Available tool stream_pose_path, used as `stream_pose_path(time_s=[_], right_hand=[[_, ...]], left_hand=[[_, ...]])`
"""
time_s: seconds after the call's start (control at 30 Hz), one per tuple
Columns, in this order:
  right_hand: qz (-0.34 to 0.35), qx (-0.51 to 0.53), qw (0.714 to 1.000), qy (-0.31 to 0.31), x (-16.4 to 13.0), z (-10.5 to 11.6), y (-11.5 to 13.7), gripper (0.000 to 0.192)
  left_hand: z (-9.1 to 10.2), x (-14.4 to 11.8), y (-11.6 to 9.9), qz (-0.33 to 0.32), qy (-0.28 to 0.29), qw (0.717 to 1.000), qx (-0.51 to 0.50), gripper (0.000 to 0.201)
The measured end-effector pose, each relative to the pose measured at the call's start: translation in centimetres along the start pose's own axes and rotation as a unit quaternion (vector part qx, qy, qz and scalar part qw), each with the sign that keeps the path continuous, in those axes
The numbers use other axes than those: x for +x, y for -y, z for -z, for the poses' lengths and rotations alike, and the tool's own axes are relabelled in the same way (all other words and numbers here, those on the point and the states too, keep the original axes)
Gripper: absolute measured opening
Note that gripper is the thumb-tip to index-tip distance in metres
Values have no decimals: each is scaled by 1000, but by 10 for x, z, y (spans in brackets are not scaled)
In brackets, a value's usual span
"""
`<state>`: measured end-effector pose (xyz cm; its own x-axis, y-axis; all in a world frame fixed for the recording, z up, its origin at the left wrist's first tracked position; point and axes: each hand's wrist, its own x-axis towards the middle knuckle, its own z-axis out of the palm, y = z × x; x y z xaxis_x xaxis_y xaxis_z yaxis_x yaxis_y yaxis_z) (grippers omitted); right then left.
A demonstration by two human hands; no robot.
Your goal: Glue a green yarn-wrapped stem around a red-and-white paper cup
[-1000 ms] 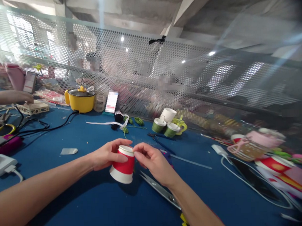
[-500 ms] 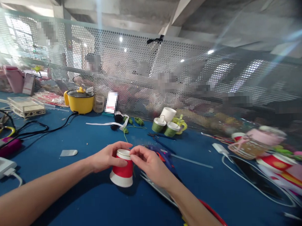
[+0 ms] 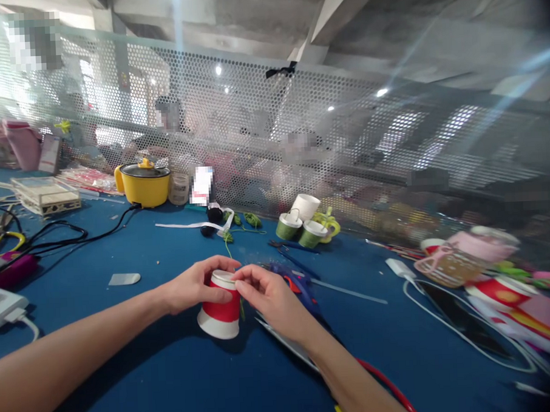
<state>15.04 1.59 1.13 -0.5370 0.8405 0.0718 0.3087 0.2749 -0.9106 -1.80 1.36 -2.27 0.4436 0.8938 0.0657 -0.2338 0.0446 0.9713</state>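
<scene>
A white paper cup with a red band (image 3: 222,310) stands upside down, its wide rim low and its narrow end up. My left hand (image 3: 204,284) is wrapped around its upper part, thumb across the red band. At the cup's top edge, my right hand (image 3: 260,290) has thumb and forefinger pinched together. Green yarn (image 3: 230,250) runs from a small bundle behind the cup toward these fingertips, and a strand shows below them; the grip point itself is mostly hidden. A blue glue gun (image 3: 306,296) and the metal blades of scissors (image 3: 285,342) lie beside my right forearm.
Small green-wrapped cups (image 3: 313,233) and pliers (image 3: 295,247) lie behind. A yellow electric pot (image 3: 145,186) with a black cord stands back left. At right are a phone (image 3: 466,319) with a white cable and decorated cups (image 3: 455,262). A perforated screen (image 3: 235,123) closes the back.
The cup and both hands have shifted very slightly left in view, with the grip unchanged. Behind the screen at far left, a person has moved.
</scene>
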Motion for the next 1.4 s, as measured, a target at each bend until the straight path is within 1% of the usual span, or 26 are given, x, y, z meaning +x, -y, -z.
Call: stream_pose_path(time_s=[0.17,0.3,0.37,0.47,0.63,0.8,1.0,1.07,1.17,1.27,1.33,1.4], right_hand=[[6,-14,1000,-10,0,0,1,12],[10,-51,998,-19,0,-2,2,12],[17,-56,998,-20,-1,-4,3,11],[22,-66,997,-19,-2,-7,5,10],[23,-90,996,-16,-4,-9,8,11],[27,-95,995,-19,-5,-10,12,10],[32,-113,993,-22,-5,-11,11,11],[33,-111,993,-32,-5,-12,9,11],[26,-110,992,-53,-3,-11,8,18],[-4,-131,989,-69,-6,-9,11,14],[-31,-174,983,-50,-12,-8,17,10],[-48,-231,972,9,-22,-8,26,11]], left_hand=[[1,0,-2,-9,15,1000,12,45],[1,-1,-9,-37,27,995,93,37],[0,-2,-13,-49,19,989,138,34],[0,-3,-16,-53,10,984,168,33],[0,-3,-16,-51,10,984,172,35],[-3,-4,-18,-62,-4,982,180,35],[-3,-3,-18,-53,-14,982,179,34],[-2,-2,-17,-53,-16,984,172,35],[-1,-2,-16,-57,-25,985,159,35],[0,-2,-15,-63,-49,985,155,34],[2,-1,-14,-69,-62,984,153,35],[3,-1,-14,-75,-70,984,148,35]])
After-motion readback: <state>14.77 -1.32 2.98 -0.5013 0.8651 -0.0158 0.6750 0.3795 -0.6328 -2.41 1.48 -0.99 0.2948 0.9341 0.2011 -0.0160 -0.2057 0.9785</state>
